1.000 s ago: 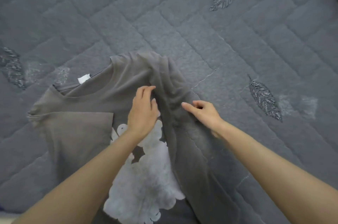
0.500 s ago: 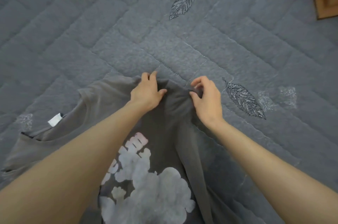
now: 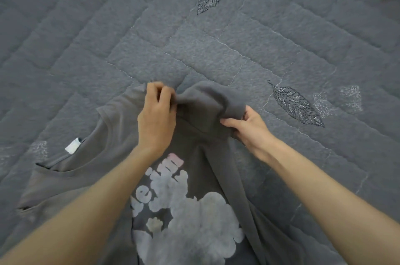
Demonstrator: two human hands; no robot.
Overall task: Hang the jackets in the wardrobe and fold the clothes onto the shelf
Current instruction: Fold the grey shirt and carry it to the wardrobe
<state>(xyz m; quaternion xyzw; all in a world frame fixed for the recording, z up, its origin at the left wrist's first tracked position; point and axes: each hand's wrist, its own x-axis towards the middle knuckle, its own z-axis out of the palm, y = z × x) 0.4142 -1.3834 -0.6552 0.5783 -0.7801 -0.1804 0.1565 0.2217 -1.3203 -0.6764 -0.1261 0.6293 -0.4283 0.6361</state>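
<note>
— Where is the T-shirt [image 3: 207, 169] lying, and which way is it pointing?

— It is lying front up on the grey quilted cover [image 3: 194, 48], at the near middle. Its neck opening, with the white label [image 3: 73, 146], is facing left, and its long axis is running from there slantwise to the near right, where the body is passing out of view. The pale print [image 3: 190, 221] is showing between the forearms.

— What are the hands doing?

— Both are holding the sleeve [image 3: 207, 100], which is sticking out toward the far side and bunching up. The left hand [image 3: 155, 122] is pinching its left edge with curled fingers. The right hand [image 3: 249, 128] is gripping its right edge, thumb on top, fingers tucked beneath.

— Anything nearby?

— A stitched leaf [image 3: 296, 103] is sitting just right of the sleeve.
</note>
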